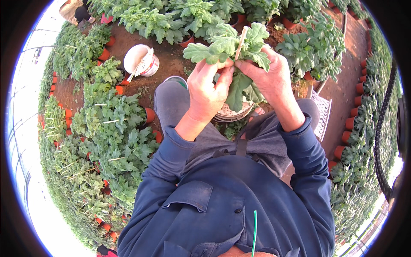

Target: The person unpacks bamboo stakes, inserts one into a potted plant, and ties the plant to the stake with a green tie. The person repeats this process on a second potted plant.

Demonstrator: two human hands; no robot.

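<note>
In front of me a leafy green plant with lobed leaves stands against a thin wooden stake. My left hand pinches in from the left at the stem, thumb and fingertips together. From the right, my right hand has its thumb against the stem beside the stake, with its fingers behind the leaves. Leaves and fingers hide whatever small thing may be between the fingertips. Large leaves hang below my hands, over a pale round pot or bucket between my knees.
A white bucket with thin sticks across it stands on the soil at left. Potted plants in orange pots line both sides. A green strand lies against my jacket. Another person is partly visible at upper left.
</note>
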